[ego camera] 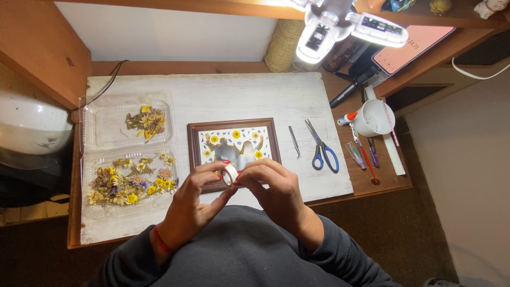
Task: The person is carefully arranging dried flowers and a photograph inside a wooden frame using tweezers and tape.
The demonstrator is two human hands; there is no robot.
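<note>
Fingers of my left hand (pixel 194 199) and right hand (pixel 273 186) pinched together on small white tape roll (pixel 230 174), held over lower edge of picture frame (pixel 234 146). Far left: two clear trays, dried flowers (pixel 130 178) inside. Frame's bottom rail hidden behind hands. Right of frame: tweezers (pixel 294 141), blue-handled scissors (pixel 321 149), white cup (pixel 372 118). Pens beyond hard to make out.

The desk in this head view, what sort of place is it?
Probably a home craft desk for pressed-flower work. Clear trays hold dried flowers, a wooden picture frame carries a flower design, and scissors and tweezers lie beside it. Both hands, left hand and right hand, hold a small tape roll.
</note>
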